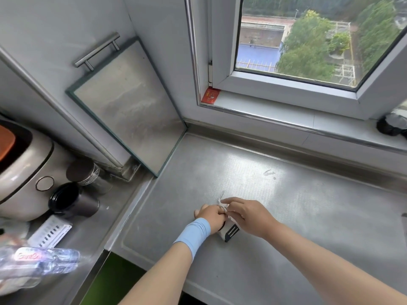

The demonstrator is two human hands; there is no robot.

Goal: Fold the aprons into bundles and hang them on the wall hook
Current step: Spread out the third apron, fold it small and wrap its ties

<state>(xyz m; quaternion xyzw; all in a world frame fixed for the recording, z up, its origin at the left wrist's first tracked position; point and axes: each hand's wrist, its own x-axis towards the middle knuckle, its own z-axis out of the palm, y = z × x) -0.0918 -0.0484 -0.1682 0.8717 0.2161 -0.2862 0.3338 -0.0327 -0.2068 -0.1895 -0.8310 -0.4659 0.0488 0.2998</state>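
Both my hands meet over a small white and black bundle [229,233] on the steel counter [297,205]. My left hand [212,216], with a light blue wristband, grips the top of the bundle. My right hand [244,213] pinches a thin white strip [221,198] that sticks up from it. Most of the bundle is hidden under my hands; only its black-striped lower end shows. No wall hook is in view.
A framed panel [130,106] with a bar handle leans in the corner. A rice cooker [19,172], two dark cups [72,201] and a plastic bottle [37,260] crowd the left. A window sill [286,126] runs behind, with a dark object [392,124] at its right end.
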